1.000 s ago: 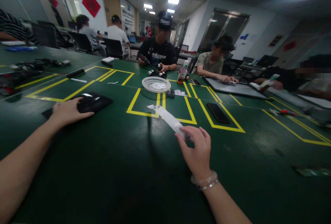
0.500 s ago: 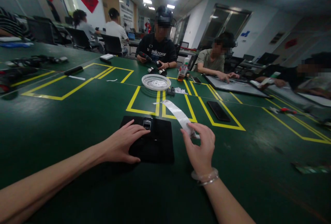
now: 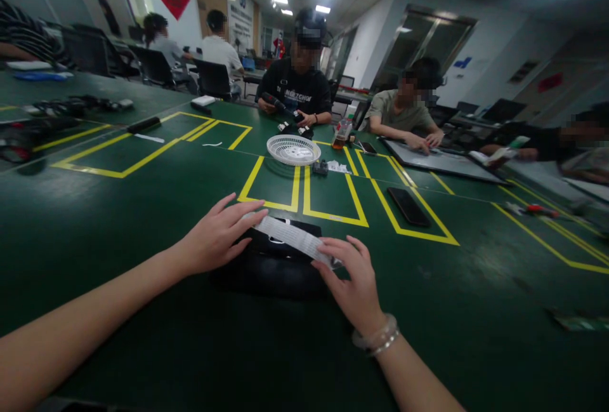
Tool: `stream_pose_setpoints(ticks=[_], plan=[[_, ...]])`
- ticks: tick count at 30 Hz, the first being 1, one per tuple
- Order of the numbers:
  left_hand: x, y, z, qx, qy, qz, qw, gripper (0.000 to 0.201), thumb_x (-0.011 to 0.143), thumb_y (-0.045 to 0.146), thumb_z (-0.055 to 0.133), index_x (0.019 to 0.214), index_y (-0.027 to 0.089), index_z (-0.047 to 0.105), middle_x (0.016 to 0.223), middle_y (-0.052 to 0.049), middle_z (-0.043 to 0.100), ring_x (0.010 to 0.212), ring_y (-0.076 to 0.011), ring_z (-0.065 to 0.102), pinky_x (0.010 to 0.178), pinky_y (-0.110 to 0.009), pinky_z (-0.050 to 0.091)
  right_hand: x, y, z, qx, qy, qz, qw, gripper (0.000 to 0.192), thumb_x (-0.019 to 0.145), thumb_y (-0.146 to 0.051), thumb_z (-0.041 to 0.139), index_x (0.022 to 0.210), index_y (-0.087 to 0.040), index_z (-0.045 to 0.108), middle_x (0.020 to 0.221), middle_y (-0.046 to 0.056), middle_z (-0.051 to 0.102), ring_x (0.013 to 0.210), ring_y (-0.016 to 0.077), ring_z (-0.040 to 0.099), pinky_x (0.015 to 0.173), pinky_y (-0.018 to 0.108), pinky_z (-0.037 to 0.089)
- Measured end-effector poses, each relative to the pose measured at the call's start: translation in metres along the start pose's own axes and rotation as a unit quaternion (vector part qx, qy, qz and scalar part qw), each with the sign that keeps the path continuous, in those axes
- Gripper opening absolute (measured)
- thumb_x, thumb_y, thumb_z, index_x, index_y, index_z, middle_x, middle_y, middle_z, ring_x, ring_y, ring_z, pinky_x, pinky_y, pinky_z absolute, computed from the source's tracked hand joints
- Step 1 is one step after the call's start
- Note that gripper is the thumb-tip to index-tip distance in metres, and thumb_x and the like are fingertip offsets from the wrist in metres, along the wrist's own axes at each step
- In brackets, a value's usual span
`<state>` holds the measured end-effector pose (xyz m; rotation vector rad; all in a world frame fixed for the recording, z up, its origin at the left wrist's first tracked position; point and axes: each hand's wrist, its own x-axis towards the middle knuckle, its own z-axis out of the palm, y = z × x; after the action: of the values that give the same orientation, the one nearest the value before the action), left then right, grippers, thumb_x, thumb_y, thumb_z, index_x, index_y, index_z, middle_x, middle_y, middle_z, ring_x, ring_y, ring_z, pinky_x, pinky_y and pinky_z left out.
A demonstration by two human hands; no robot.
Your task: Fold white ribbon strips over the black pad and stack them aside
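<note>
A white, finely lined ribbon cable (image 3: 290, 236) stretches between my hands, slanting down to the right. My left hand (image 3: 221, 231) has its fingers and thumb around the left end, which is partly hidden behind the fingertips. At the right end, my right hand (image 3: 349, 272) pinches the cable between thumb and fingers. Beneath the cable lies a flat black panel (image 3: 271, 269) on the green table. A pale-edged detail on the panel is mostly covered by the cable, and the panel's outline blurs into the dark tabletop.
Beyond my hands are yellow tape outlines, a white plastic basket (image 3: 294, 149), a small dark part (image 3: 320, 167) and a bottle (image 3: 341, 132). A black phone (image 3: 408, 206) lies to the right. A circuit board (image 3: 580, 320) sits far right. Co-workers sit opposite.
The cable has swung down from pointing away to lying across the panel. My left hand has moved off the panel to the cable's free end. My right hand has shifted left with it.
</note>
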<state>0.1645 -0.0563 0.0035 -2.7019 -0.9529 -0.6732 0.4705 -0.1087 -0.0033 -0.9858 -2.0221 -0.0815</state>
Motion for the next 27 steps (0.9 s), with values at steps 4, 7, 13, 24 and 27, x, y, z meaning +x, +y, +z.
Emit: stream_pose_setpoints(ticks=[4, 7, 13, 24, 27], plan=[[-0.001, -0.004, -0.007, -0.025, -0.085, 0.02, 0.996, 0.069, 0.084, 0.004, 0.052, 0.149, 0.021, 0.036, 0.131, -0.008, 0.057, 0.116, -0.0248, 0.056, 0.117, -0.052, 0.025, -0.001, 0.0, 0.002, 0.015, -0.054, 0.003, 0.998, 0.016, 0.094, -0.027, 0.063, 0.11, -0.027, 0.061, 0.112, 0.003, 0.073, 0.104, 0.02, 0.069, 0.106, 0.049, 0.035], [-0.001, -0.008, -0.014, -0.008, -0.121, 0.019, 0.993, 0.065, 0.082, 0.004, 0.054, 0.144, 0.024, 0.048, 0.124, -0.008, 0.059, 0.104, -0.0247, 0.06, 0.099, -0.042, 0.045, 0.0, 0.0, 0.002, 0.007, -0.101, -0.001, 0.995, 0.018, 0.095, -0.026, 0.06, 0.113, -0.028, 0.063, 0.116, 0.003, 0.072, 0.105, 0.0196, 0.069, 0.107, 0.05, 0.034], [0.001, -0.011, -0.029, 0.0, -0.226, -0.029, 0.974, 0.049, 0.082, 0.021, 0.071, 0.13, 0.025, 0.062, 0.109, -0.005, 0.061, 0.085, -0.0216, 0.062, 0.073, -0.029, 0.048, 0.0, -0.004, 0.004, -0.018, -0.169, -0.005, 0.985, 0.021, 0.097, -0.026, 0.058, 0.115, -0.031, 0.065, 0.12, 0.002, 0.071, 0.105, 0.0195, 0.067, 0.109, 0.055, 0.031], [0.002, -0.016, -0.021, -0.008, -0.32, -0.078, 0.944, 0.042, 0.095, 0.055, 0.062, 0.077, 0.017, 0.07, 0.077, -0.004, 0.063, 0.071, -0.0227, 0.061, 0.068, -0.032, 0.041, 0.0, -0.013, 0.006, -0.064, -0.288, 0.031, 0.955, 0.019, 0.096, -0.037, 0.057, 0.109, -0.037, 0.071, 0.132, 0.002, 0.062, 0.132, 0.0282, 0.046, 0.112, 0.063, 0.025], [0.004, -0.018, -0.02, 0.032, -0.299, -0.103, 0.948, 0.046, 0.097, 0.057, 0.058, 0.078, 0.017, 0.07, 0.077, -0.005, 0.064, 0.07, -0.0246, 0.061, 0.071, -0.034, 0.042, 0.0, -0.014, 0.004, -0.065, -0.3, 0.032, 0.951, 0.02, 0.096, -0.037, 0.057, 0.111, -0.037, 0.07, 0.133, 0.001, 0.061, 0.134, 0.028, 0.044, 0.113, 0.063, 0.023]])
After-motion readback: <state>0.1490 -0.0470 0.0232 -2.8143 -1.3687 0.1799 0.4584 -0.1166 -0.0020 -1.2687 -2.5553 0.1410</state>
